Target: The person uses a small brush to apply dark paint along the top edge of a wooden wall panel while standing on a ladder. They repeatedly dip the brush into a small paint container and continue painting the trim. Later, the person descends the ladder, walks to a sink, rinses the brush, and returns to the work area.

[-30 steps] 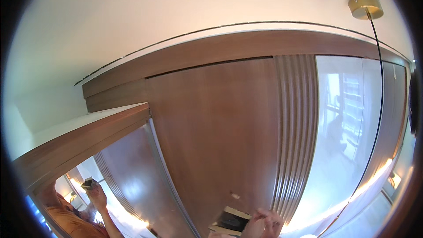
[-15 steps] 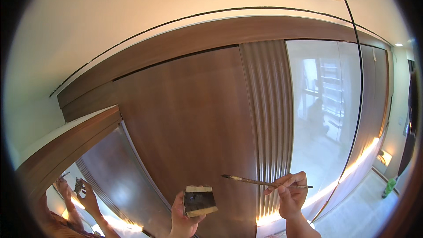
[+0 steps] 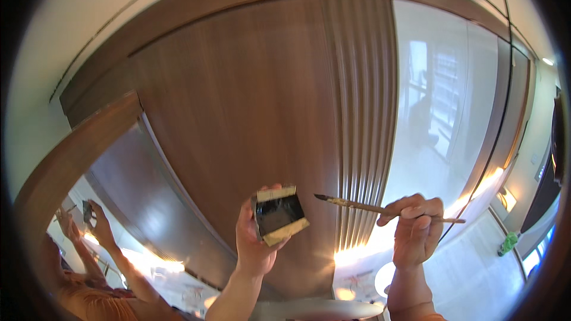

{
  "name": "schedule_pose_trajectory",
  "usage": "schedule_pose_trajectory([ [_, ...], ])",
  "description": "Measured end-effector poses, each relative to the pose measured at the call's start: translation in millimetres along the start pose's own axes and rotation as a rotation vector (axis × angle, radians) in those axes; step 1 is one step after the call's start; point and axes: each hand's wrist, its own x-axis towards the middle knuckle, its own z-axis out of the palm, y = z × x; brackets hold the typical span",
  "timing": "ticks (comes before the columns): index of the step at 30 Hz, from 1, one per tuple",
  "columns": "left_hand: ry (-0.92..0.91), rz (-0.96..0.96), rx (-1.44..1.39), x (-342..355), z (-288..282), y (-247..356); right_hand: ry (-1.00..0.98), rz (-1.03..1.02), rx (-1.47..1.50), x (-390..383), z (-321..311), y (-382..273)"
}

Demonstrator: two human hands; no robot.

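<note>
My left hand (image 3: pixel 252 244) holds a small square block (image 3: pixel 279 214) with a dark, glossy top and pale yellowish tape on two edges. My right hand (image 3: pixel 414 229) grips a thin, stained wooden brush (image 3: pixel 348 202) by its handle, its dark tip pointing left, a little right of the block and not touching it. Both hands are raised in front of a tall brown wood panel (image 3: pixel 232 107), with a vertical fluted strip (image 3: pixel 360 107) and a glossy pale panel (image 3: pixel 440 113) to its right.
A wood-framed mirror (image 3: pixel 137 178) on the left reflects a person in orange. A black hanging cord (image 3: pixel 508 83) runs down the right side. Beyond it are a lit strip (image 3: pixel 488 181), a pale floor (image 3: pixel 470 261) and a small green object (image 3: pixel 508 244) by the wall.
Both hands with the block and brush have risen in view from the lower edge, and the brush has moved slightly right. The view has tilted, so the ceiling fixture has left the picture.
</note>
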Motion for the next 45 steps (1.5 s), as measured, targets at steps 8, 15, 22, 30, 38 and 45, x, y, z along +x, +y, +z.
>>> schedule_pose_trajectory([
  [8,-0.061,0.017,0.152,-6,-16,-4,-0.166,0.000,-0.085,0,16,7],
  [15,-0.076,0.026,0.220,-15,-18,9,-0.346,-0.090,-0.192,-2,33,12],
  [22,-0.045,0.014,0.315,-18,-25,16,-0.335,0.026,-0.192,-7,42,8],
  [30,0.051,-0.053,0.310,8,-28,8,-0.329,0.091,-0.115,11,44,22],
  [38,0.023,-0.093,0.040,64,-37,-2,0.093,-0.180,-0.089,96,17,32],
  [45,-0.486,-0.220,-0.120,199,-39,-9,0.512,-0.378,-0.268,236,-13,67],
])
